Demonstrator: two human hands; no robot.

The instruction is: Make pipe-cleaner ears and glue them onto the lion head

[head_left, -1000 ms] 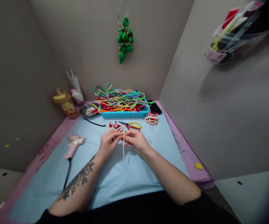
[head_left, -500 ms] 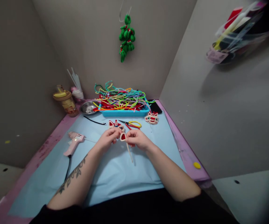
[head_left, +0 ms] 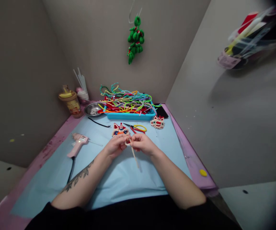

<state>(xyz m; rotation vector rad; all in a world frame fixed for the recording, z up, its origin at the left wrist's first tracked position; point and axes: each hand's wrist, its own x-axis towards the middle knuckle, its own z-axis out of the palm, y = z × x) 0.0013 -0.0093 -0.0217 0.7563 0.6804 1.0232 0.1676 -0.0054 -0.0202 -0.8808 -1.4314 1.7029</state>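
Note:
Between my hands is a small red piece edged with a cream pipe cleaner (head_left: 134, 157), whose loose end hangs down over the cloth. My left hand (head_left: 117, 144) pinches the edged piece from the left. From the right, my right hand (head_left: 142, 143) pinches it near the loose end. Fingers cover most of the red part. Just beyond my left hand lies a pipe-cleaner animal head (head_left: 120, 129) with a red ear, blue eyes and a striped horn. Scissors (head_left: 138, 128) with yellow and red handles lie behind my right hand.
A blue tray (head_left: 130, 117) heaped with coloured pipe cleaners stands at the back, beside a metal bowl (head_left: 93, 110). A pink glue gun (head_left: 78, 145) with its cord lies left. A second animal head (head_left: 157, 122) is back right. A drink cup (head_left: 71, 103) stands back left.
My left fingers have closed further over the edged piece, hiding more of its red middle. The view has shifted slightly, and more of the near animal head shows.

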